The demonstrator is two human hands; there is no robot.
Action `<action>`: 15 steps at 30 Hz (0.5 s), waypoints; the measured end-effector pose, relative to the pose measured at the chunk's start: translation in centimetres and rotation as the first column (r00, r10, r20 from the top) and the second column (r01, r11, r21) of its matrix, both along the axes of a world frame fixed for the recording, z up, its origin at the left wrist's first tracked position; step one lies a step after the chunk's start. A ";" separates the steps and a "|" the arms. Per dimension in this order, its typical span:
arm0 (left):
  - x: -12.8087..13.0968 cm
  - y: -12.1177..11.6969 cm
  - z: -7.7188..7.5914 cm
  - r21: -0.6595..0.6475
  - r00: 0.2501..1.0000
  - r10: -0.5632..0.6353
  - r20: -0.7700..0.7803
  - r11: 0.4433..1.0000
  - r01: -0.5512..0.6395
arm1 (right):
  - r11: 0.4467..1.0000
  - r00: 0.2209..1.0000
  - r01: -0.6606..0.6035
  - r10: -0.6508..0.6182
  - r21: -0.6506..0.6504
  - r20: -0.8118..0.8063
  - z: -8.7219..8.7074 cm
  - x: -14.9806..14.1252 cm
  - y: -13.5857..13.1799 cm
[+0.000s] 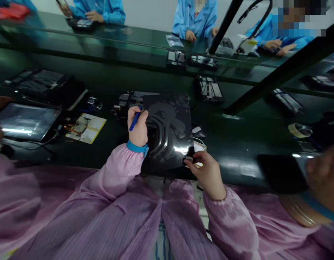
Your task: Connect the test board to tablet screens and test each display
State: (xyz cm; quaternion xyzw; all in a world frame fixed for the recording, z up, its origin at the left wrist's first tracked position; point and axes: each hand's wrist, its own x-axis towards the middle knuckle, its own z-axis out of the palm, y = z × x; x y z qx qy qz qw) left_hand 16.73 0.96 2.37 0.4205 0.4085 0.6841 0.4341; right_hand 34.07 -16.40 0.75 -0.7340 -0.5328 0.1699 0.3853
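Note:
A glossy black rectangular panel (169, 126) lies on the dark green bench in front of me. My left hand (137, 126) rests at the panel's left edge, fingers closed round a thin blue tool (135, 121). A blue band sits on that wrist. My right hand (206, 171) pinches the panel's near right corner, where a small dark piece shows between thumb and finger. Both arms wear pink striped sleeves.
A tablet-like screen (26, 121) lies at left, held by another person's hand. A yellow-edged card (87, 127) and black trays (207, 88) lie on the bench. A tape roll (299, 130) sits at right. People in blue coats (195, 18) work across the bench. Another hand (324, 177) holds a dark panel at right.

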 end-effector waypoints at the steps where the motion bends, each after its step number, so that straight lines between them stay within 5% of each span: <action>1: -0.5 0.0 0.0 -0.001 1.000 0.007 0.006 1.000 -0.007 | 1.000 1.000 0.011 -0.011 0.004 -0.009 -0.1 -0.2 -0.1; 6: -3.1 0.1 -0.6 -0.047 0.999 0.031 0.041 0.998 -0.029 | 0.999 0.969 -0.043 0.044 0.009 -0.241 0.8 -0.9 0.5; 10: -4.3 0.3 -1.2 -0.076 0.997 0.074 -0.004 0.994 -0.074 | 0.951 0.914 -0.238 0.151 -0.195 -0.378 5.1 0.4 5.2; 12: -4.4 0.3 -1.3 -0.082 0.997 0.080 -0.006 0.993 -0.080 | 0.880 0.849 -0.398 0.247 -0.258 -0.468 7.4 1.3 8.5; 15: -4.1 0.0 -1.1 -0.084 0.998 0.063 0.011 0.995 -0.062 | 0.689 0.667 -0.672 0.403 -0.271 -0.627 9.0 2.1 11.8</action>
